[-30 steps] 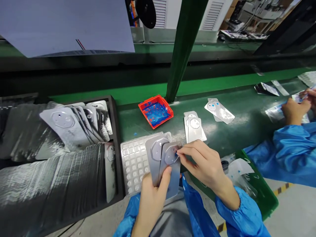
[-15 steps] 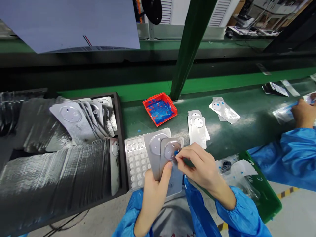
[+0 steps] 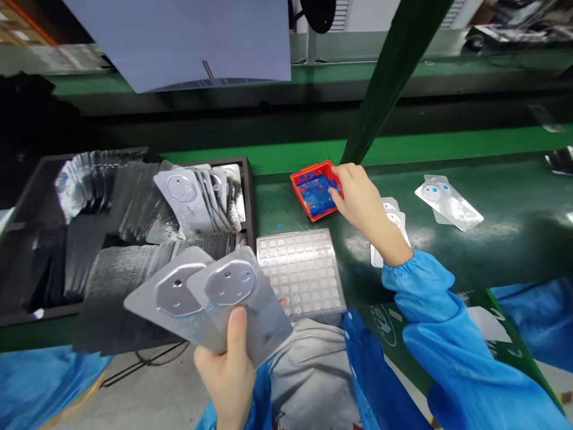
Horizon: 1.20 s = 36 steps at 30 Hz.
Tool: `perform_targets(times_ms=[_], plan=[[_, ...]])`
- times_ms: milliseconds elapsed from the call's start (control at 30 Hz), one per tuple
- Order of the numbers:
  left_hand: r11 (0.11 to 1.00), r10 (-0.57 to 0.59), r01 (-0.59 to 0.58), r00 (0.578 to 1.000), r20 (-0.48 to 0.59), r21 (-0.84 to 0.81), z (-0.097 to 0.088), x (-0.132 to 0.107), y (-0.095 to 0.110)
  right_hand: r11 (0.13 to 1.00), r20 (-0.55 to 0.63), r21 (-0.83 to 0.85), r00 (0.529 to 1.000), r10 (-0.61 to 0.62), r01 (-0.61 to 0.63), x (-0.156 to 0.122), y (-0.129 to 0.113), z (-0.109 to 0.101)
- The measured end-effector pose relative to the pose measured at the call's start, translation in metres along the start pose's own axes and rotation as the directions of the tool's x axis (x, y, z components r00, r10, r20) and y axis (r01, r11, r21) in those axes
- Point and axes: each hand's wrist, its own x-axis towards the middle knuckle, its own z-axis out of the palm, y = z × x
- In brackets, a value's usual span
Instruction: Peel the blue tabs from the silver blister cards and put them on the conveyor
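Note:
My left hand (image 3: 228, 364) grips silver blister cards (image 3: 268, 322), fanned, with the thumb on top. Two octagonal clear windows face up, each with small round details; the back card lies to the left. My right hand (image 3: 360, 197) reaches over the right side of a small red tray (image 3: 308, 209). Its thumb and index finger are apart at the tray's edge, and I see nothing between them. Many small blue and red pieces (image 3: 316, 194) lie inside the tray. A clear plastic tray with rows of small pockets (image 3: 304, 269) lies between my hands.
A dark box (image 3: 250, 197) at the left holds dense rows of silver cards (image 3: 183, 191). Loose cards (image 3: 452, 206) lie on the green bench, some with blue dots; another stack (image 3: 398, 221) is partly behind my right arm. A green post (image 3: 394, 83) rises behind the red tray.
My right hand has left the cards, where it held a small blue piece, and moved up to the red tray. My left hand has carried the cards left and tilted them. The view has turned left.

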Motion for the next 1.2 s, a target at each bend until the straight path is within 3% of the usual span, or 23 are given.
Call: perform_targets(times_ms=[67, 200, 333, 400, 500, 633, 767, 900, 967, 1033, 1100, 1200], plan=[[0.997, -0.012, 0.011, 1.000, -0.023, -0.076, -0.005, -0.003, -0.002, 0.994, 0.078, -0.080, 0.995, -0.067, 0.074, -0.002, 0.001, 0.007], [0.994, -0.049, 0.039, 0.994, -0.095, -0.103, -0.006, -0.005, -0.006, 0.973, 0.001, -0.025, 0.973, -0.229, 0.229, -0.030, -0.028, 0.008], [0.986, -0.112, 0.113, 0.994, 0.016, -0.124, -0.003, -0.003, -0.006, 0.908, 0.201, 0.122, 0.886, -0.419, 0.402, -0.058, -0.061, 0.019], [0.981, -0.126, 0.135, 0.989, 0.076, -0.140, -0.001, -0.003, -0.004, 0.893, 0.288, 0.128, 0.846, -0.449, 0.431, -0.065, -0.069, 0.029], [0.971, -0.129, 0.153, 0.983, 0.134, -0.186, 0.000, -0.004, -0.003, 0.892, 0.336, 0.155, 0.827, -0.452, 0.425, -0.066, -0.070, 0.039], [0.965, -0.143, 0.159, 0.986, 0.090, -0.211, 0.000, -0.004, -0.007, 0.915, 0.348, 0.173, 0.847, -0.402, 0.363, -0.063, -0.071, 0.043], [0.971, -0.134, 0.158, 0.981, 0.137, -0.179, 0.000, 0.000, -0.013, 0.933, 0.364, 0.200, 0.861, -0.355, 0.300, -0.061, -0.078, 0.043], [0.993, -0.088, 0.096, 0.990, 0.108, -0.075, 0.003, 0.001, -0.014, 0.903, 0.253, 0.392, 0.922, -0.291, 0.178, -0.065, -0.088, 0.028], [0.999, -0.047, 0.049, 0.995, 0.092, -0.014, 0.007, -0.004, -0.012, 0.817, 0.184, 0.577, 0.970, -0.161, 0.026, -0.071, -0.095, 0.013], [1.000, -0.009, 0.007, 0.995, 0.099, 0.017, 0.013, -0.011, -0.007, 0.679, 0.190, 0.719, 0.982, 0.010, -0.146, -0.076, -0.105, -0.006], [1.000, 0.023, -0.025, 0.993, 0.112, 0.014, 0.019, -0.017, -0.004, 0.541, 0.245, 0.793, 0.960, 0.136, -0.279, -0.082, -0.114, -0.023], [0.998, 0.061, -0.059, 0.985, 0.162, -0.019, 0.027, -0.021, -0.004, 0.399, 0.324, 0.833, 0.922, 0.210, -0.384, -0.088, -0.126, -0.039]])
